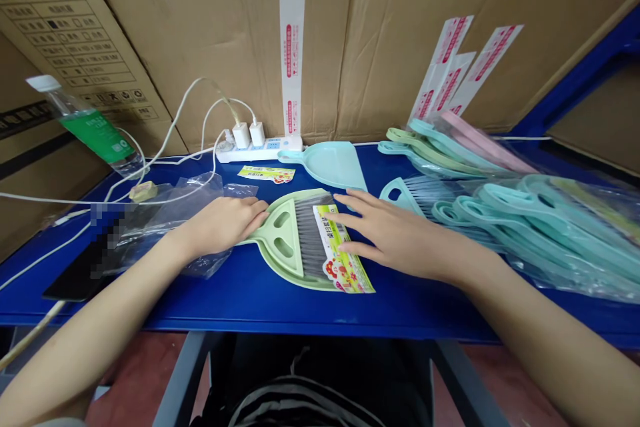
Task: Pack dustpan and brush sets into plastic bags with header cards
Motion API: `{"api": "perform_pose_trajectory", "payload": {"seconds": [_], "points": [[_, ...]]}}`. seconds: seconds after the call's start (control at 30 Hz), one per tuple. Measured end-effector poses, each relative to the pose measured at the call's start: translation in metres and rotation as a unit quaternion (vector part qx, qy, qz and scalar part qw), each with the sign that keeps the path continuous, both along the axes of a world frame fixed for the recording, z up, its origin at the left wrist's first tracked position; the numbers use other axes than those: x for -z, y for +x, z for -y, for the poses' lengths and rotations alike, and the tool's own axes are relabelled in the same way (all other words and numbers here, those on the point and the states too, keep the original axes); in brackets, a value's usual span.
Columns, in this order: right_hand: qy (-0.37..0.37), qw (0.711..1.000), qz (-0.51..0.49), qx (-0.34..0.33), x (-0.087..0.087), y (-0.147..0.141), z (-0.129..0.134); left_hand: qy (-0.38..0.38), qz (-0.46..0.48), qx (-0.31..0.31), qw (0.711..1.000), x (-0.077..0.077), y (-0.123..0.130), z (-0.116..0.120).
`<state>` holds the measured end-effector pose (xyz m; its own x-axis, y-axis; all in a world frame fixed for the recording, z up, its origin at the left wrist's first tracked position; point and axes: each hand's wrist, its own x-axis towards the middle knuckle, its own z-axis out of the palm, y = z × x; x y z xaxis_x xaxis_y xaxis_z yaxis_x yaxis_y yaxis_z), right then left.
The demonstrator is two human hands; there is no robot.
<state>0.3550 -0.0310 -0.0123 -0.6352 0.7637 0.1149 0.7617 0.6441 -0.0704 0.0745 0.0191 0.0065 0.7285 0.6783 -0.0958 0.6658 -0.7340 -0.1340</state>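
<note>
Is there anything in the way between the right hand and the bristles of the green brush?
Yes, partly: the printed card lies over the bristles' outer edge, beneath the right hand's fingertips. Left of the card, the bristles show with nothing visible over them.

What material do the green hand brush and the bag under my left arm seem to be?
Green hand brush: probably matte plastic, evenly coloured and moulded; its grey bristles look synthetic, fine and straight.
Bag: likely thin, glossy plastic film, see-through with creases and highlights.
</note>
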Motion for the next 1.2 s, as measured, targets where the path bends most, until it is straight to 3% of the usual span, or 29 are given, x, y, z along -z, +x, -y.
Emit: {"api": "perform_pose_trajectory", "payload": {"seconds": [0.07, 0.23, 0.53, 0.67, 0.8, 0.9, 1.0, 1.2], "points": [[-0.014, 0.999, -0.023, 0.023, -0.002, 0.000, -0.001, -0.007, 0.010, 0.003, 1.000, 0.000, -0.001, -0.001], [-0.061, 0.979, -0.120, 0.152, -0.012, -0.003, -0.002, -0.070, 0.046, 0.006, 0.996, 0.003, -0.004, -0.008], [-0.182, 0.960, -0.186, 0.106, -0.003, -0.005, -0.006, -0.142, 0.146, 0.006, 0.979, 0.008, -0.003, -0.012], [-0.293, 0.909, -0.290, 0.054, 0.002, -0.005, -0.008, -0.151, 0.198, -0.002, 0.968, 0.008, -0.001, -0.011], [-0.435, 0.810, -0.390, 0.044, 0.004, -0.010, -0.012, -0.151, 0.221, -0.007, 0.964, 0.009, -0.002, -0.013], [-0.470, 0.754, -0.454, 0.070, 0.005, -0.015, -0.015, -0.130, 0.232, -0.015, 0.964, 0.009, -0.003, -0.014], [-0.484, 0.728, -0.478, 0.085, 0.008, -0.018, -0.017, -0.111, 0.225, -0.027, 0.968, 0.009, -0.003, -0.014], [-0.481, 0.724, -0.484, 0.098, 0.014, -0.022, -0.019, -0.011, 0.095, -0.058, 0.994, 0.010, 0.001, -0.011]]}}
